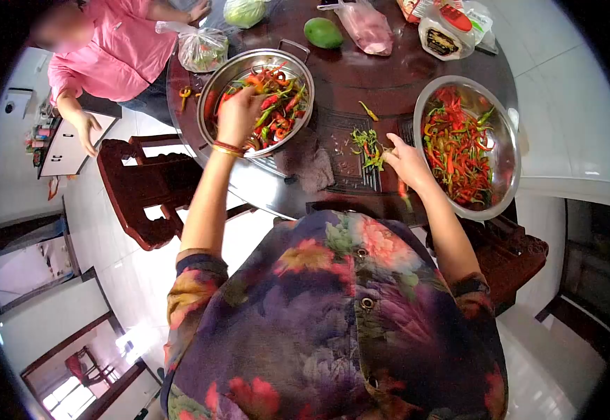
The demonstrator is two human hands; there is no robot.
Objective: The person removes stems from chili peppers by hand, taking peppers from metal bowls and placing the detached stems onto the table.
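Red-green chillies [292, 106] in steel pot [214, 82]: at 3 o'clock from my left hand [236, 120], nearer one; long axes mixed. Left fingers half-curled among them, hold can't tell. Right hand [409, 166]: fingers nearly closed by green stems [366, 148], hold unclear. Pot at 11 o'clock, basin [514, 157] at 1, on dark glossy bench [343, 87]. Chair [119, 183] at 10, pale tiled floor [98, 241].

Between the handled pan [208, 94] and the wide steel bowl [514, 168], the tabletop [347, 77] leaves a gap, its near part broken by a green stem pile [366, 147] and a crumpled cloth [313, 168]. Beyond, a green fruit [324, 33] and a bag of meat [369, 28] block the far side.
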